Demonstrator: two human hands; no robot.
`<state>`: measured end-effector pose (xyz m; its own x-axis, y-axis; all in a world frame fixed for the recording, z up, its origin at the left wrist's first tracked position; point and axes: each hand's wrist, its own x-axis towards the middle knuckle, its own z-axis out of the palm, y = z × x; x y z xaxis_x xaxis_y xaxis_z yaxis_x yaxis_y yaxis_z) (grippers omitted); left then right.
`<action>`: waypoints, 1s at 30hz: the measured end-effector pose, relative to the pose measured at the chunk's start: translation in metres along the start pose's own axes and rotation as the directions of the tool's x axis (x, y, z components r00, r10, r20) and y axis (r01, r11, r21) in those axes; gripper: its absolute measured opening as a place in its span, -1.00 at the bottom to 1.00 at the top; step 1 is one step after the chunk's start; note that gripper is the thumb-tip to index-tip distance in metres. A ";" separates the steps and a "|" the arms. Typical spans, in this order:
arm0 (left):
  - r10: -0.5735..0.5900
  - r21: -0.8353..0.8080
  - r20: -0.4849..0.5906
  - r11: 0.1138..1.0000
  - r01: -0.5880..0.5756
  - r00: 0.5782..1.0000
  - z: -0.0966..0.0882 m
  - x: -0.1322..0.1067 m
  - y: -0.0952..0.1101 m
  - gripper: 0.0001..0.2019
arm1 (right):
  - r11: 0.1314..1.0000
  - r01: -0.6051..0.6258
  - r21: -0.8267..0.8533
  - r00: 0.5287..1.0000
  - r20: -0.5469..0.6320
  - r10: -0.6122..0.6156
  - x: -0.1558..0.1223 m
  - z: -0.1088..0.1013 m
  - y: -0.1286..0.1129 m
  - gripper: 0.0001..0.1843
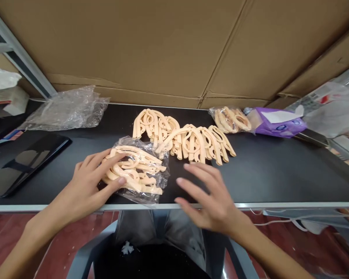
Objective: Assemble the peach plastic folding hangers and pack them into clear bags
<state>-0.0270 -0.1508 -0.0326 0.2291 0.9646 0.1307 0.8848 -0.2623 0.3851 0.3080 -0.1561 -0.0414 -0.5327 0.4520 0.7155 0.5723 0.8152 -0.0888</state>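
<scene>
My left hand (88, 182) grips the left end of a clear plastic bag (163, 176) on the black table, fingers over the top and thumb along the near side. Inside the bag lie several beige plastic pieces (138, 176) that look like folding hangers. My right hand (211, 197) hovers by the table's front edge, fingers spread and holding nothing. Beyond it, loose beige folding hangers (192, 141) are heaped in an overlapping row, and another heap of hangers (151, 122) sits farther back, behind the bag.
A crumpled clear bag (72, 108) lies at the back left, with a black phone-like slab (26, 162) in front. To the right are a bagged bundle of beige rings (231, 120) and a purple tissue pack (279, 122). Cardboard (151, 50) walls the back.
</scene>
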 end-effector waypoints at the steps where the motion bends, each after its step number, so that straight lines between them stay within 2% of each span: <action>1: 0.024 0.017 0.009 1.000 -0.024 1.000 0.000 -0.002 -0.001 -0.44 | 0.999 0.010 0.046 0.998 0.056 -0.013 0.005 0.006 -0.010 -0.52; 3: 0.065 0.031 0.009 0.997 -0.065 0.998 -0.001 -0.007 -0.003 -0.44 | 0.995 0.000 0.101 0.986 0.168 -0.017 0.014 0.016 -0.022 -0.45; 7: 0.116 0.052 0.000 0.992 -0.115 0.993 -0.001 -0.019 -0.003 -0.45 | 0.991 -0.016 0.133 0.941 0.337 -0.030 0.029 0.031 -0.028 -0.33; 10: 0.098 0.009 -0.024 0.995 -0.098 0.995 0.002 -0.026 0.004 -0.45 | 0.993 -0.027 0.111 0.926 0.378 -0.017 0.033 0.039 -0.032 -0.41; 14: 0.044 -0.113 -0.148 0.992 -0.061 0.988 0.008 -0.032 0.018 -0.50 | 0.997 -0.014 0.070 0.918 0.396 -0.015 0.030 0.040 -0.036 -0.49; 19: -0.031 -0.242 -0.229 0.970 -0.026 0.973 0.007 -0.034 0.031 -0.59 | 0.995 0.012 0.094 0.931 0.362 -0.046 0.027 0.037 -0.034 -0.44; 25: -0.139 -0.411 -0.274 0.911 0.015 0.952 0.005 -0.034 0.046 -0.67 | 0.989 0.053 0.136 0.964 0.251 -0.086 0.028 0.035 -0.032 -0.53; 30: -0.178 -0.484 -0.320 0.875 0.000 0.930 -0.008 -0.020 0.066 -0.70 | 0.992 0.053 0.112 0.990 0.122 -0.067 0.034 0.021 -0.029 -0.57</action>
<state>0.0232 -0.1876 -0.0028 -0.0740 0.9353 0.3459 0.5776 -0.2426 0.7794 0.2606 -0.1565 -0.0291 -0.6422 0.4372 0.6296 0.4700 0.8735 -0.1272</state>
